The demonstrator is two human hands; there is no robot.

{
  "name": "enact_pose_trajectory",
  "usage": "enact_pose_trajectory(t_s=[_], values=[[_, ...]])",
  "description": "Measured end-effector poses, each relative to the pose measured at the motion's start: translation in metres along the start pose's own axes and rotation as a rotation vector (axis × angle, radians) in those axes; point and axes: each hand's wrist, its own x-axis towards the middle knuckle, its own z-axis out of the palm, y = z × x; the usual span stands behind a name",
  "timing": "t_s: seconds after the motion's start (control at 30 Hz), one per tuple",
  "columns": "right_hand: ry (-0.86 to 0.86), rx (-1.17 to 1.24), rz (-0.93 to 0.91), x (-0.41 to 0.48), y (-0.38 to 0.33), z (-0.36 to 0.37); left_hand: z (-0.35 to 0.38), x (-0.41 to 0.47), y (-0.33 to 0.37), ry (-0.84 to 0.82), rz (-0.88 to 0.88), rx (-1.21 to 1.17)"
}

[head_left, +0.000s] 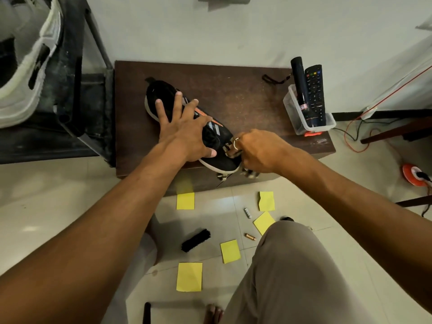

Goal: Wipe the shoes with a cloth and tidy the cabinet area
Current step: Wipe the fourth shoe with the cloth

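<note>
A black sneaker [163, 94] with a white sole and orange-grey stripes lies on the dark brown cabinet top [245, 99], its toe toward the front edge. My left hand [184, 127] lies spread over the shoe's middle, fingers straight, thumb against its side. My right hand [259, 150] is curled at the toe and grips a small patterned cloth [231, 152], which is blurred and mostly hidden by the fingers. A bit of that cloth shows below the hand at the cabinet's front edge.
A clear plastic bin [304, 122] at the cabinet's right holds a black torch [301, 90] and a remote [315, 90]. On the tiled floor lie several yellow sticky notes [189, 277], a black brush [196, 239], two batteries [247, 212] and cables at right. A dark frame [93, 90] stands left.
</note>
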Motion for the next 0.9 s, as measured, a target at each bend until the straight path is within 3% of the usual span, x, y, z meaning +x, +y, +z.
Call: enact_pose_trajectory(t_s=[0.1,0.2,0.27,0.5,0.6,0.67,0.7,0.77,0.83,0.9], values=[[-0.082,0.166,-0.012,-0.006,0.003,-0.023,-0.001,0.001,0.0,-0.012,0.013,-0.02],[0.311,0.273,0.023,0.009,0.008,-0.024,-0.001,0.003,-0.002,-0.023,0.017,-0.04],[0.432,0.243,0.009,0.018,0.001,-0.008,-0.001,0.003,-0.002,-0.026,0.012,-0.028],[0.21,0.076,0.016,0.013,-0.006,0.007,0.001,0.003,-0.001,-0.008,0.015,-0.005],[-0.016,-0.013,0.028,0.003,-0.005,-0.014,0.001,0.004,0.0,-0.001,0.01,-0.011],[-0.116,0.133,-0.003,-0.001,-0.003,-0.03,0.001,0.004,-0.001,-0.003,0.011,-0.012],[-0.099,0.235,-0.001,-0.001,-0.001,-0.036,0.001,0.004,-0.001,-0.007,0.014,-0.015],[0.143,0.363,0.048,0.01,0.005,-0.036,0.0,0.005,-0.002,-0.013,0.015,-0.023],[0.354,0.321,0.062,0.021,0.004,-0.022,0.0,0.005,-0.002,-0.018,0.011,-0.021],[0.326,0.223,0.019,0.024,-0.004,-0.001,0.0,0.004,-0.001,-0.021,0.013,-0.022]])
